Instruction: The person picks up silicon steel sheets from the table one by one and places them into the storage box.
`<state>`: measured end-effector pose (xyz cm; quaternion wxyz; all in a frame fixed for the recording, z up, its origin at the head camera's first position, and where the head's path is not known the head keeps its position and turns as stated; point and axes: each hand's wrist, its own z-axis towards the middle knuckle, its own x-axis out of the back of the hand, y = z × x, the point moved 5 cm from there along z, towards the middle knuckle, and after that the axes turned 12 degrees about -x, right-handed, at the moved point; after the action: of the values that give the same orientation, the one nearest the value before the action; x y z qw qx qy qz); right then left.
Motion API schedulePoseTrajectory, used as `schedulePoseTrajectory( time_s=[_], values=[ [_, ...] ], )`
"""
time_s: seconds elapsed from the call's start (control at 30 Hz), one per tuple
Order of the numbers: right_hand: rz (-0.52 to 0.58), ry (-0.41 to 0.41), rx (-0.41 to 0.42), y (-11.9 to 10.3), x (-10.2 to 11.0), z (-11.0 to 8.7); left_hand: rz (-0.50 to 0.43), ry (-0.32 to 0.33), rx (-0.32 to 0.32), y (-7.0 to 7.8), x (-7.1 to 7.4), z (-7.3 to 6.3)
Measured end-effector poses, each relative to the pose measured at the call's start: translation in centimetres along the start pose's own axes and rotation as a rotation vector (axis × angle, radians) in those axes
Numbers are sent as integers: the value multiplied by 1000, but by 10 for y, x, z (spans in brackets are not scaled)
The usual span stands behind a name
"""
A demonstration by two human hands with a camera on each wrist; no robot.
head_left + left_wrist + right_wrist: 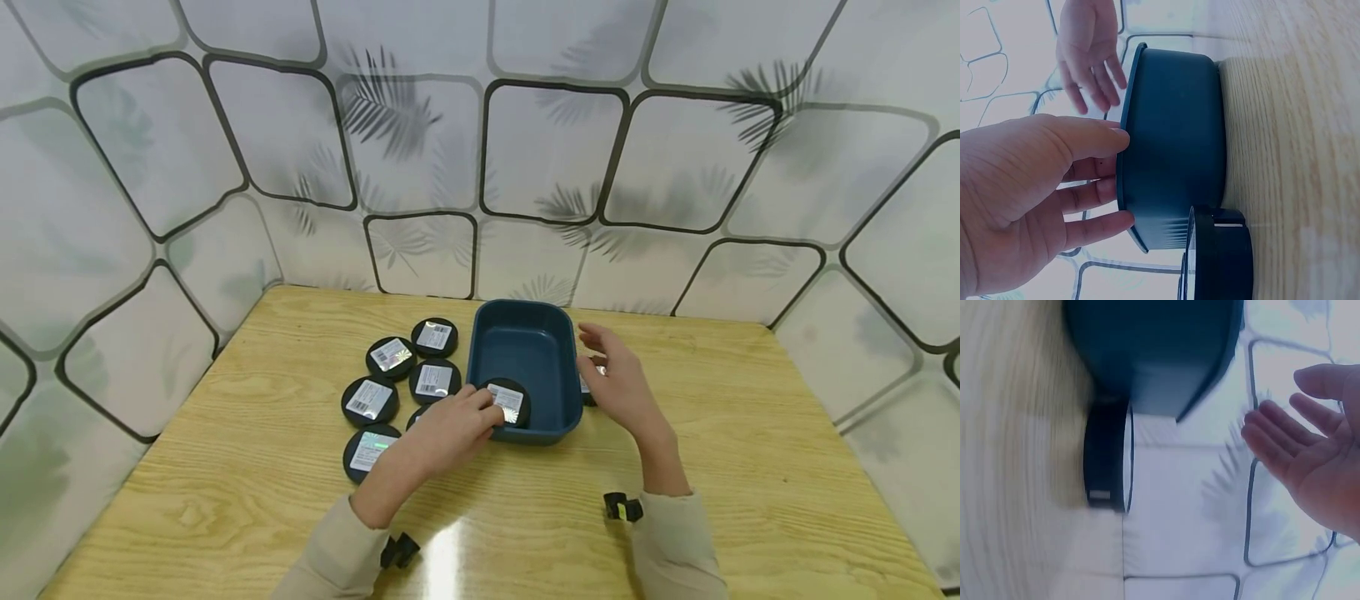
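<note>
A dark blue rectangular bin stands on the table, one flat round black container with a white label in its near left corner. My left hand reaches over that corner and holds the container's left edge with curled fingers. In the left wrist view, its fingertips pass behind the bin's rim and are hidden. Beyond the bin's right wall, my right hand is raised with fingers loosely spread, holding nothing. Another black container lies beside the bin near it, mostly covered by that hand in the head view.
Several more black labelled containers lie flat on the wooden table left of the bin, some partly behind my left hand. A patterned curtain encloses the table's back and sides.
</note>
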<state>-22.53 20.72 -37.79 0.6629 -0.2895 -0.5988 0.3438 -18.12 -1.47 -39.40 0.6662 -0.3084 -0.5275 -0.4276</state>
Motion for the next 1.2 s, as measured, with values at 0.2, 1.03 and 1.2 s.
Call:
schedulePoseTrajectory(
  time_s=[0.2,1.03,1.2],
  values=[
    [-99,61,-46,21,18,0,16,11,-11,1,0,-1],
    [-288,-121,-285,63,17,2,-5,17,-7,0,0,-3],
    [-281,-130,-301,65,17,2,-12,14,-7,0,-1,-2]
  ],
)
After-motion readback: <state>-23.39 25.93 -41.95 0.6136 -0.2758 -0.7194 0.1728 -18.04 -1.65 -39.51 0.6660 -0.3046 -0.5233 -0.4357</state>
